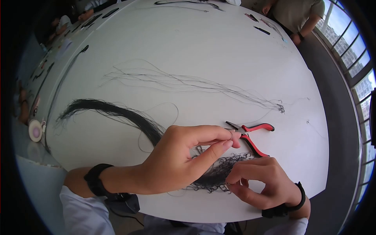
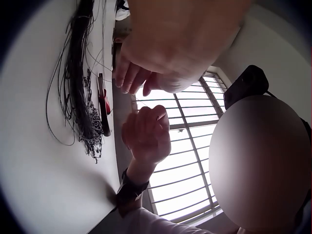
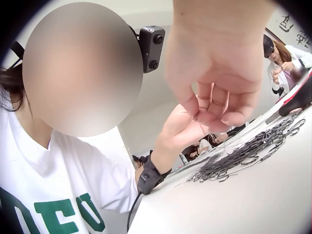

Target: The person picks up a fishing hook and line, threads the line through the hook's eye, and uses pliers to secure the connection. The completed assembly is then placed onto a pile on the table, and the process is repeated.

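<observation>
My left hand [image 1: 188,156] reaches over the table, thumb and index finger pinching a thin black wire at the fingertips. Lower right, my right hand [image 1: 262,182] has thumb and index finger together on a fine strand; most of it is hidden. A thick bundle of black wires [image 1: 117,111] with curled, looped ends [image 1: 215,174] runs beneath both hands. Just past the left fingertips lie pliers [image 1: 252,143] with red and black handles. In the left wrist view my right hand [image 2: 146,134] is below my left; the right wrist view shows the fingers of my right hand [image 3: 219,87] curled inward.
Loose thin wires [image 1: 188,80] spread across the middle of the white table [image 1: 243,51]. Further bundles lie at the left and far edges. A white round roll [image 1: 35,131] sits at the left edge. Other people [image 1: 297,15] are around the table, and barred windows [image 1: 352,51] stand on the right.
</observation>
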